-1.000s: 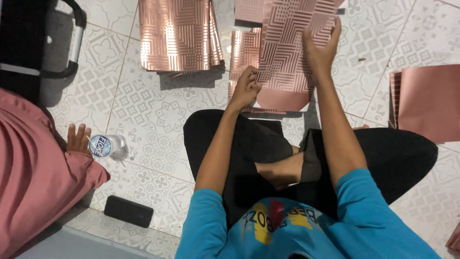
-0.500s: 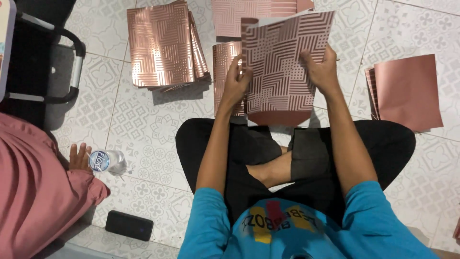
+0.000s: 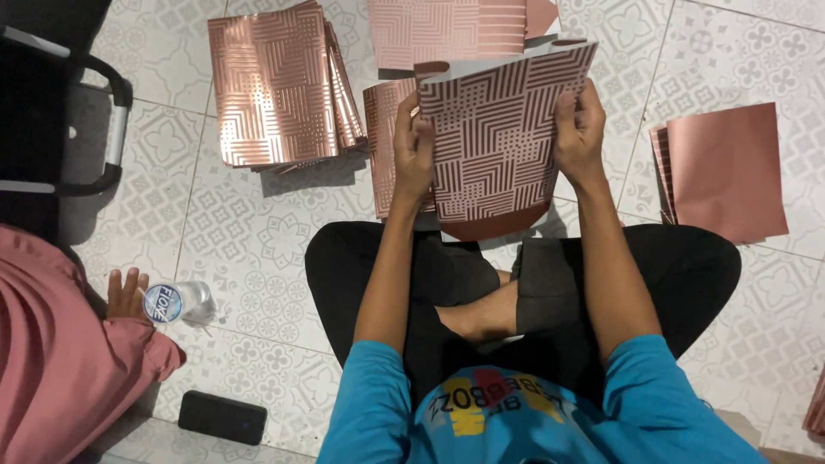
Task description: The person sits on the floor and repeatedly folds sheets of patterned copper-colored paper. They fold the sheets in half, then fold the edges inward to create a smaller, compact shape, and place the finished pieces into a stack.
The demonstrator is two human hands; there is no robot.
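I sit cross-legged on a patterned tile floor. Both hands hold up a rose-gold paper bag (image 3: 494, 137) printed with a striped geometric pattern, lifted off the floor in front of my legs. My left hand (image 3: 414, 144) grips its left edge and my right hand (image 3: 578, 129) grips its right edge. The top of the bag gapes slightly. Under it on the floor lies another patterned sheet (image 3: 384, 146), partly hidden by the bag.
A stack of patterned bags (image 3: 275, 86) lies on the floor at upper left, more sheets (image 3: 438, 30) at the top, plain rose-gold sheets (image 3: 726, 172) at the right. Another person in pink (image 3: 51, 352) sits at left beside a water bottle (image 3: 176, 302). A black phone (image 3: 222, 418) lies near.
The bag has come up off the floor toward me and my hands have shifted to grip both of its side edges. The view has tilted slightly.
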